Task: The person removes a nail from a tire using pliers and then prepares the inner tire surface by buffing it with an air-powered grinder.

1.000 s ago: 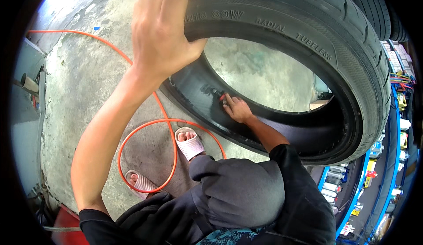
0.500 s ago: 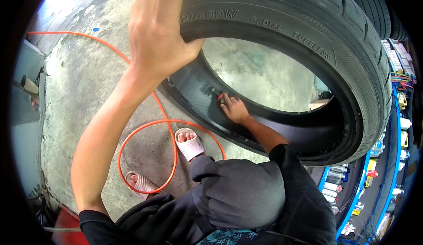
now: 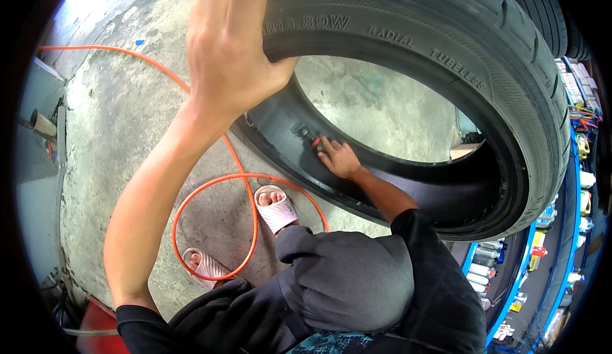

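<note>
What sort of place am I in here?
Most likely a tire shop or auto garage: there's a bare car tire in front of you, more tires at the upper right, and an orange hose, possibly an air line, looped on the concrete floor.

Hose (image 3: pixel 242 175) left of tire (image 3: pixel 449 38), shelves (image 3: pixel 562 252) to right

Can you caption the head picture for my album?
Left hand on a black tire, right hand holding something small and red inside.
</note>
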A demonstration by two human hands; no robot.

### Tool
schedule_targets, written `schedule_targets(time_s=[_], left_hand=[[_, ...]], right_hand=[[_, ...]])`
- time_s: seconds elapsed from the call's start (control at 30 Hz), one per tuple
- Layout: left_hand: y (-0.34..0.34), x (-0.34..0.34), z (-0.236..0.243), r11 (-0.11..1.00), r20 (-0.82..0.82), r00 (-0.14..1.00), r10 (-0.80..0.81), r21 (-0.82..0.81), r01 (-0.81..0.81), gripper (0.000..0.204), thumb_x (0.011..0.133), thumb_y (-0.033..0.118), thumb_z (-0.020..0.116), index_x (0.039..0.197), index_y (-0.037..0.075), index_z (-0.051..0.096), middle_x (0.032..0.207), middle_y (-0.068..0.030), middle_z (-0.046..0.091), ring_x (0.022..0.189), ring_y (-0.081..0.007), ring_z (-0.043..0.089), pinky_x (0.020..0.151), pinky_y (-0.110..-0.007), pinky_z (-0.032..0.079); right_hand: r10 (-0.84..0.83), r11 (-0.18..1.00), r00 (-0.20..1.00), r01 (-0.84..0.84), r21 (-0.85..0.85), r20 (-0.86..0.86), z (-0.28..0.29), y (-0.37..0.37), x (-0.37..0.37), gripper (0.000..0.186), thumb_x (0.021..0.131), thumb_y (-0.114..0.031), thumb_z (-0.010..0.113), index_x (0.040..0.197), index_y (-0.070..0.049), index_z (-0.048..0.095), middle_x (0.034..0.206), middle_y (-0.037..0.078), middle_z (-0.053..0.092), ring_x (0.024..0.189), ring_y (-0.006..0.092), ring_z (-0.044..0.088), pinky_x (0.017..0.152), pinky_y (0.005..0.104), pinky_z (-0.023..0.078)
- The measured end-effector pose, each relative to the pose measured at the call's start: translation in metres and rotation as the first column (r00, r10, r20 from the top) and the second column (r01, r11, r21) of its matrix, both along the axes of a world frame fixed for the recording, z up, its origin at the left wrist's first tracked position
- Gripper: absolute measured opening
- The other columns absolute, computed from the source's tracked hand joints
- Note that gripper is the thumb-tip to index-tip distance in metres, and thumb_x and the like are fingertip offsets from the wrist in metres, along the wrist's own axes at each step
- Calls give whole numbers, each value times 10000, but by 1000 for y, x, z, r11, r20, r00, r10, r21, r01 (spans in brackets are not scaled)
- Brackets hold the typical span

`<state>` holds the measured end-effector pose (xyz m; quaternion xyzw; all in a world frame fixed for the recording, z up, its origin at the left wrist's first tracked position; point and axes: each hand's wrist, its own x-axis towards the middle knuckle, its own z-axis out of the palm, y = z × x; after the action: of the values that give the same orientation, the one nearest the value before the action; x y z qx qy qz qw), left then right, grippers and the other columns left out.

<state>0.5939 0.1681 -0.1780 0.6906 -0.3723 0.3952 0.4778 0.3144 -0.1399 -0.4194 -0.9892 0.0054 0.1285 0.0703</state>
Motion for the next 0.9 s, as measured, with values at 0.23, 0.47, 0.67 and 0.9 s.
schedule_targets(time_s=[0.23, 0.47, 0.67, 0.9], left_hand=[[-1, -1, 5, 1000, 1, 1000, -1, 11, 1, 995, 619, 51, 850, 1498, 22, 384, 1313, -256, 539, 1204, -429, 557, 1017, -498, 467], [-2, 3, -3, 1000, 19, 1000, -3, -12, 4, 1000, 627, 62, 851, 1504, 25, 372, 1311, -253, 537, 1207, -420, 555, 1014, -509, 457], [-4, 1, 2, 1000, 9, 1000, -1, -11, 1, 996, 631, 61, 848, 1504, 25, 372, 1312, -252, 536, 1196, -422, 557, 1014, -508, 453], [-4, 6, 0, 999, 59, 998, -9, -31, 11, 988, 643, 66, 851, 1505, 27, 371, 1287, -244, 550, 1165, -407, 570, 993, -508, 457]], right_hand=[[67, 998, 997, -67, -3, 29, -1, 6, 3, 613, 1031, -375, 553, 1515, -29, 408, 1043, 217, 674, 971, 398, 655, 865, 478, 498], [-11, 1000, 999, 11, -1, 50, -4, 12, 13, 597, 1027, -376, 561, 1498, -29, 442, 1045, 204, 672, 985, 378, 648, 879, 477, 484], [11, 1000, 999, -11, -17, 50, -6, 11, 6, 623, 1029, -377, 559, 1506, 3, 428, 1072, 205, 681, 1005, 377, 648, 899, 475, 479], [-59, 997, 998, 57, 43, 38, -3, 11, 5, 606, 1028, -371, 558, 1491, 3, 445, 1041, 234, 683, 1006, 407, 652, 904, 489, 494]])
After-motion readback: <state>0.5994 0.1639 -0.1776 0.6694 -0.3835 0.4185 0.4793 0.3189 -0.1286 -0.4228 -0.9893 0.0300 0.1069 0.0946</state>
